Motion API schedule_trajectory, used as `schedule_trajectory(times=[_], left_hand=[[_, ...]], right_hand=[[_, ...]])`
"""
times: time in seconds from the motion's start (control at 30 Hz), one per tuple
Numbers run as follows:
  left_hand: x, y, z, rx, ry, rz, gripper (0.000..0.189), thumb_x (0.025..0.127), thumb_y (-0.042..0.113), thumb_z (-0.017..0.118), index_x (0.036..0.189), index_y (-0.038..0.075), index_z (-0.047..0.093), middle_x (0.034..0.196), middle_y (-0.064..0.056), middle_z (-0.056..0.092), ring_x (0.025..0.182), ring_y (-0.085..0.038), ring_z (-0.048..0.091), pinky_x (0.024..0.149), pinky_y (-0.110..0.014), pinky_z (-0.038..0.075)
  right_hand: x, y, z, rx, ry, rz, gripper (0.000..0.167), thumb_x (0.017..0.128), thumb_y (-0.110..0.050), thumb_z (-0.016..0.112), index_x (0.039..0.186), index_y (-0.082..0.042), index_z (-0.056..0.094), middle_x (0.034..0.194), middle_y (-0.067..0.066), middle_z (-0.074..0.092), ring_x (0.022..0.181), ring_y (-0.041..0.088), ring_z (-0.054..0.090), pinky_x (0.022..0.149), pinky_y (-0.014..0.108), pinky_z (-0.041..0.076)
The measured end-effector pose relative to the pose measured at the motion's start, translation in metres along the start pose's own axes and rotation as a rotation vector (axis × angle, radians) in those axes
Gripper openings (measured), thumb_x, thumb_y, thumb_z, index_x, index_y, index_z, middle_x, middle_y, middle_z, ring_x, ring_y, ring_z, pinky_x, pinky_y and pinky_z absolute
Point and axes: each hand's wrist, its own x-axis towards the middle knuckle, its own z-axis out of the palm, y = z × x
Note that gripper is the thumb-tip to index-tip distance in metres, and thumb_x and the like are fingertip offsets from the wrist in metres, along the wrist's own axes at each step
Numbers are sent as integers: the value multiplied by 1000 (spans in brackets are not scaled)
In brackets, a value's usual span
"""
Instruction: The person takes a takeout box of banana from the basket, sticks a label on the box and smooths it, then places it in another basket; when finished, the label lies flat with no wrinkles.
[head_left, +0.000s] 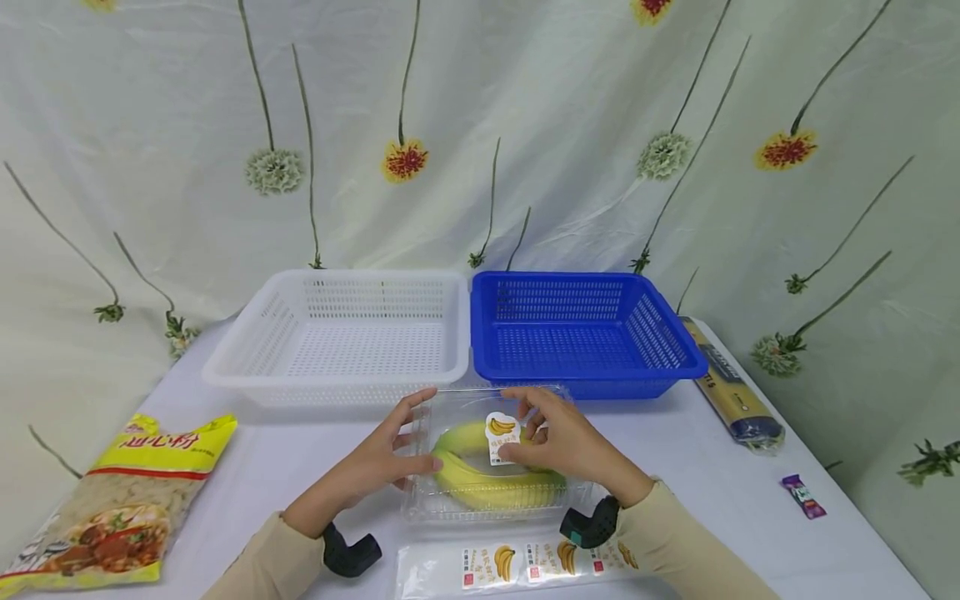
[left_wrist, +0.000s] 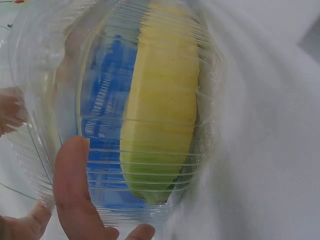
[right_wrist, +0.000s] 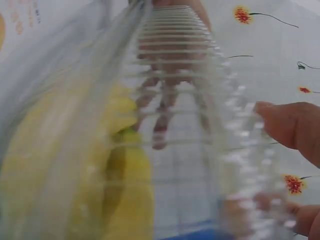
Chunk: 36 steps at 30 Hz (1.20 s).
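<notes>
Head view: left hand grips the clear banana box — right hand, thumb and forefinger spread, touches its label.

Found curved yellow bananas inside clear rectangular plastic box; saw white rectangular plastic basket behind left, blue rectangular plastic basket behind right, flat white sticker strip before it, yellow-topped plastic food bag far left.

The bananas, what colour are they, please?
The bananas are yellow, partly green, clearest in the head view.
</notes>
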Motion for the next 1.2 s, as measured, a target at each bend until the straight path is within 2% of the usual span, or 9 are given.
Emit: schedule_trajectory(times=[0.07, 0.2, 0.37, 0.5, 0.57, 0.73, 0.83, 1.0, 1.2], left_hand=[[0, 0, 1, 1, 5, -7, 103, 89, 15, 82, 171, 22, 20, 173, -34, 14, 151, -66, 26, 68, -42, 56], [1, 1, 1, 5, 16, -22, 103, 89, 14, 81, 171, 22, 20, 172, -36, 14, 149, -70, 27, 69, -42, 56], [0, 0, 0, -17, 2, -14, 103, 89, 14, 80, 171, 22, 20, 172, -36, 15, 149, -68, 28, 67, -41, 55], [0, -1, 0, -31, -5, -16, 102, 89, 15, 80, 171, 22, 21, 172, -34, 16, 151, -66, 27, 68, -40, 54], [0, -1, 0, -35, -5, -23, 102, 89, 15, 81, 171, 23, 21, 173, -33, 16, 152, -65, 26, 68, -39, 53], [1, -1, 0, -28, -8, -22, 103, 89, 15, 81, 171, 23, 20, 172, -34, 14, 151, -66, 25, 68, -40, 54], [1, -1, 0, -21, -12, -16, 104, 89, 16, 80, 172, 22, 17, 172, -36, 12, 151, -67, 26, 68, -41, 54], [1, -1, 0, -27, -19, -10, 104, 90, 15, 79, 172, 22, 15, 171, -37, 12, 150, -67, 26, 68, -42, 54], [1, -2, -1, -30, -22, -9, 104, 90, 16, 79, 172, 22, 15, 172, -36, 13, 151, -67, 26, 69, -42, 53]], right_hand=[[-1, -1, -8, 98, -57, 6, 68, 99, -16, 81, 156, 2, 49, 126, 15, 58, 101, 20, 63, 86, 31, 56], [-4, -1, -28, 260, -136, 2, 64, 105, -14, 72, 159, 2, 43, 141, 26, 55, 114, 34, 65, 94, 39, 58], [-7, 5, -54, 332, -80, 5, 60, 108, -14, 67, 159, 5, 42, 147, 28, 55, 117, 43, 63, 92, 42, 60], [-12, 11, -76, 358, -2, 40, 57, 109, -13, 64, 158, 5, 43, 148, 31, 52, 122, 40, 64, 94, 39, 60], [-15, 13, -85, 363, 29, 57, 56, 109, -12, 63, 158, 5, 43, 147, 30, 54, 121, 33, 66, 95, 39, 60], [-21, 20, -105, 374, 92, 81, 51, 109, -9, 62, 156, 5, 45, 136, 14, 64, 112, 21, 69, 92, 37, 60], [-23, 28, -114, 406, 113, 92, 45, 110, -8, 60, 153, -1, 50, 131, 5, 66, 112, 20, 69, 92, 34, 60], [-27, 42, -129, 448, 128, 86, 33, 111, -8, 57, 143, -17, 61, 127, 1, 68, 112, 20, 69, 92, 33, 59], [-35, 56, -147, 470, 167, 90, 33, 112, -7, 54, 134, -29, 65, 125, -1, 69, 110, 18, 69, 91, 32, 59]])
